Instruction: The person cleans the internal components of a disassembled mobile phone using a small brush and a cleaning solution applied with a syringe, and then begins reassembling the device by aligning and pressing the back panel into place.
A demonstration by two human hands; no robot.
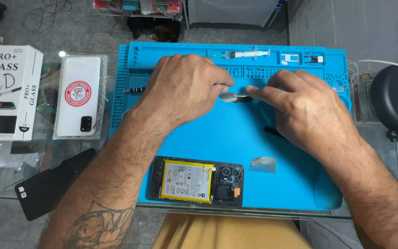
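Fingers (217,85) of both hands pinch a small grey brush (234,96) above the blue mat (236,138).

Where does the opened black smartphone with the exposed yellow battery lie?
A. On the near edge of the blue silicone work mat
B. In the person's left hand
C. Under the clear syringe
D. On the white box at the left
A: the opened black smartphone lies flat at the near edge of the blue silicone work mat, apart from both hands.
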